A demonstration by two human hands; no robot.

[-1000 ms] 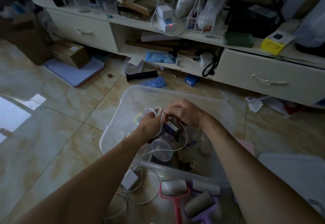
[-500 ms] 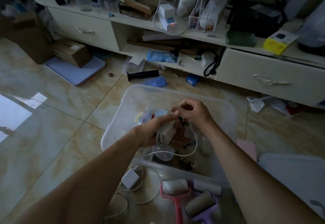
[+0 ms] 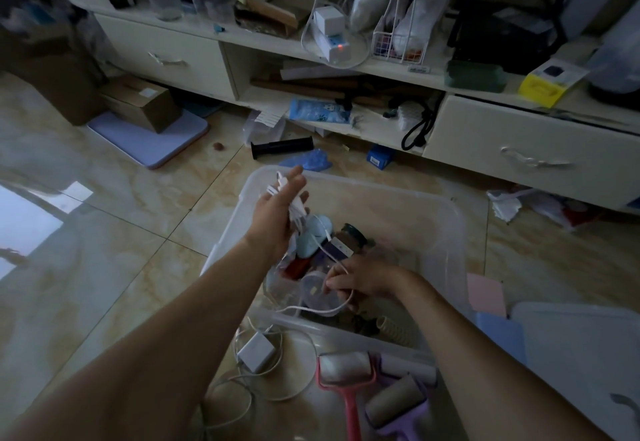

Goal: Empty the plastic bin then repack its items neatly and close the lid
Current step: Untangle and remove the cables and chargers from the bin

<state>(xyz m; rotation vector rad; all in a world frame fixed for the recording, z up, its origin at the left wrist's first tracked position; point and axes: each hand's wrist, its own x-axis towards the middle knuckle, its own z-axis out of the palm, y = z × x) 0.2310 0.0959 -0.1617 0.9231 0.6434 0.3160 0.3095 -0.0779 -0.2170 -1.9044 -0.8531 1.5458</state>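
While the clear plastic bin remains part full, a white cable is being drawn out of it.

Head view: since a second ago the hands have parted; the left hand has risen above the bin's far-left corner, fingers loosely spread, coiled cable lying across its palm. The right hand, low inside the bin, pinches the trailing strand, so emptying looks unfinished.

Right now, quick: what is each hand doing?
Left hand: raised over the plastic bin, fingers straight, coiled white cable lying across them.
Right hand: down in the bin, pinching the same cable's loose end.
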